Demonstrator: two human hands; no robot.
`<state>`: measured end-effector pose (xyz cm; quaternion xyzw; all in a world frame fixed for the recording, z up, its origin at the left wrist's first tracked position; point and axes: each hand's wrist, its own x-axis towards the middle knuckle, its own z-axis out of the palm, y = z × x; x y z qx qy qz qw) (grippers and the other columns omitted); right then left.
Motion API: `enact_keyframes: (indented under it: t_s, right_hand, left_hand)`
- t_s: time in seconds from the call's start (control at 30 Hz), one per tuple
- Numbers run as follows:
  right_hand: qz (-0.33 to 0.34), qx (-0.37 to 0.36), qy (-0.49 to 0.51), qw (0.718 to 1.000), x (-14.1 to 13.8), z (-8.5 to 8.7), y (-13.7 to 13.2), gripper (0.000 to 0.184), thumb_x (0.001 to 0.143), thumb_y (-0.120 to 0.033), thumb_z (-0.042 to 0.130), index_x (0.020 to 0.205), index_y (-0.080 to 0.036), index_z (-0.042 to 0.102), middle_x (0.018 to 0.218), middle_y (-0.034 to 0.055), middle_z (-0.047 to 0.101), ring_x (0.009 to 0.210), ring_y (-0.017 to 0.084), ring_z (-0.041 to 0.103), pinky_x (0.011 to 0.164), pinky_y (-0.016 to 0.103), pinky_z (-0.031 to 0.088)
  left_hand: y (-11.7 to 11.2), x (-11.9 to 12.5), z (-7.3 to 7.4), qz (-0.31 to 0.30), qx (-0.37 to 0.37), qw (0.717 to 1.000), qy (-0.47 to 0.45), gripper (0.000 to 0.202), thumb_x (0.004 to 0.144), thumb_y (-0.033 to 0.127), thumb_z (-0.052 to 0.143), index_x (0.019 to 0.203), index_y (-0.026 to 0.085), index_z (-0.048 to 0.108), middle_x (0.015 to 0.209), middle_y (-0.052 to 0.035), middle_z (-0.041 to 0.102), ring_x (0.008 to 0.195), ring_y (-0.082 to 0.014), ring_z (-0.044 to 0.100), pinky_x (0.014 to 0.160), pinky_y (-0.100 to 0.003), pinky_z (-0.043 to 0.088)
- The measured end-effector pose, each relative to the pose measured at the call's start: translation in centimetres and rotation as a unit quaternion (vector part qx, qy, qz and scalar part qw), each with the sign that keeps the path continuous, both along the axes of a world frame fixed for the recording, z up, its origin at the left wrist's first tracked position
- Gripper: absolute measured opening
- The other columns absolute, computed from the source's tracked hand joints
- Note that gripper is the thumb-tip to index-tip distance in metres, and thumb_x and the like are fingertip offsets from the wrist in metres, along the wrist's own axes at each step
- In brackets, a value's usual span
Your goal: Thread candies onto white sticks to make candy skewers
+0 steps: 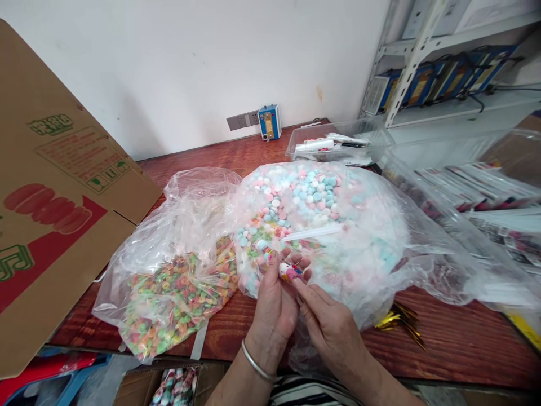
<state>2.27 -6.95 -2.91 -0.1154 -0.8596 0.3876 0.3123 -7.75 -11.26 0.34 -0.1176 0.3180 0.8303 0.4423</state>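
My left hand (276, 301), wearing a silver bangle (256, 363), is turned palm up over the edge of a bag, its fingers curled round a small colourful printed packet (291, 272). The fingertips of my right hand (327, 321) pinch the packet's near end. Another bit of coloured print shows by the left thumb; whether it belongs to the same packet I cannot tell. Just beyond lies an open clear plastic bag (372, 214) of pink, white and blue round candies (316, 192). A pale flat strip (313, 232) rests on them. Some ring-shaped candies are mixed in.
At left, a clear bag (198, 208) holds multicoloured ring candies (177, 293), beside a large cardboard box (84, 163). Gold foil strips (399, 321) lie right on the wooden table (456, 338). Behind stand a plastic tray (296, 148) and a blue device (269, 122). A box of striped candies (175, 386) sits below.
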Motion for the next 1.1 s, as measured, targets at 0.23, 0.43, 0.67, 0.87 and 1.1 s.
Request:
enact_keyframes:
  t_s: [0.23, 0.43, 0.67, 0.87, 1.1]
  right_hand:
    - [-0.018, -0.040, -0.202, 0.978, -0.8, -0.2, 0.4, 0.055, 0.094, -0.016, 0.031, 0.147, -0.005, 0.038, 0.126, 0.0200, 0.065, 0.102, 0.026, 0.071, 0.082, 0.038, 0.057]
    - [0.038, 0.067, -0.316, 0.946, -1.3, 0.4, -0.7, 0.059, 0.091, -0.013, 0.036, 0.150, -0.004, 0.034, 0.094, 0.0176, 0.076, 0.074, 0.029, 0.074, 0.061, 0.033, 0.052]
    - [0.058, 0.093, -0.310, 0.944, -1.5, 0.7, -1.0, 0.057, 0.092, -0.019, 0.043, 0.148, -0.007, 0.039, 0.091, 0.0138, 0.078, 0.072, 0.027, 0.074, 0.059, 0.031, 0.049]
    - [0.072, 0.082, -0.302, 0.947, -1.8, 0.7, -0.5, 0.058, 0.093, -0.023, 0.047, 0.148, -0.009, 0.039, 0.094, 0.0142, 0.077, 0.078, 0.028, 0.075, 0.063, 0.032, 0.051]
    - [0.069, 0.070, -0.336, 0.937, -2.4, 0.7, -0.4, 0.062, 0.094, -0.023, 0.043, 0.152, -0.006, 0.028, 0.098, 0.0165, 0.076, 0.083, 0.031, 0.074, 0.064, 0.034, 0.051]
  left_hand:
    - [-1.4, 0.9, -1.4, -0.071, -0.056, 0.996, 0.009, 0.022, 0.087, 0.030, 0.062, 0.095, 0.011, 0.068, 0.091, -0.0112, 0.073, 0.091, -0.0223, 0.069, 0.089, -0.036, 0.053]
    - [-4.1, 1.1, -1.6, -0.084, -0.084, 0.992, 0.029, 0.015, 0.078, 0.022, 0.068, 0.088, 0.010, 0.071, 0.091, -0.0107, 0.073, 0.094, -0.0234, 0.068, 0.092, -0.034, 0.050]
    - [-5.2, 0.4, -3.3, -0.061, -0.153, 0.964, 0.210, 0.051, 0.080, 0.030, 0.071, 0.127, 0.017, 0.056, 0.092, -0.0055, 0.072, 0.089, -0.0191, 0.067, 0.084, -0.029, 0.049]
    - [-4.7, -0.9, -4.2, -0.042, -0.284, 0.887, 0.362, 0.047, 0.080, 0.027, 0.068, 0.124, 0.019, 0.058, 0.084, -0.0041, 0.072, 0.092, -0.0214, 0.066, 0.087, -0.032, 0.047]
    - [-4.1, -2.3, -3.2, -0.013, -0.328, 0.822, 0.465, 0.017, 0.078, 0.023, 0.068, 0.095, 0.023, 0.071, 0.094, -0.0079, 0.071, 0.093, -0.0252, 0.062, 0.088, -0.031, 0.038]
